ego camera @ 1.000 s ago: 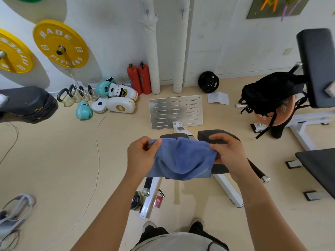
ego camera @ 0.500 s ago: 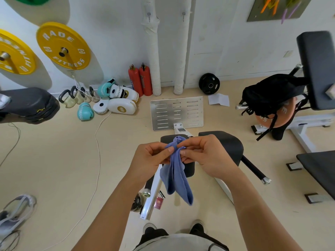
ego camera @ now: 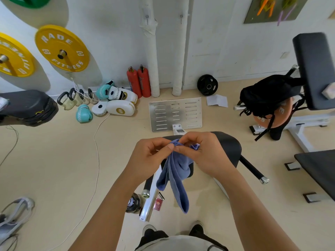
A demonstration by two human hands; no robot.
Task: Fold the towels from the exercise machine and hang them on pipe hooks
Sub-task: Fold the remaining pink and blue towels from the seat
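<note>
Since one second ago the towel [ego camera: 176, 171], then stretched wide between the hands, has been gathered: both hands have come together and the cloth now hangs as a narrow fold.

Head view. The left hand [ego camera: 148, 156] pinches the towel's top edge between thumb and fingers; grip narrow, holding cloth. The right hand [ego camera: 203, 153] pinches the same bunched edge just beside it, fingers curled over the cloth, with a small corner showing past its fingers. The two hands touch at the pinch. The towel hangs free below them, its tip low over the floor, in front of the black seat pad [ego camera: 228, 147] of the machine. Beyond the pad lies a slotted metal plate [ego camera: 175, 114]. At the far wall stand two white pipes [ego camera: 151, 51], each with a small hook [ego camera: 147, 16] near the top; both hooks are bare. Two red extinguishers [ego camera: 138, 82] stand left of the pipes. A yellow weight plate [ego camera: 61, 48] hangs on the wall, far left.
</note>
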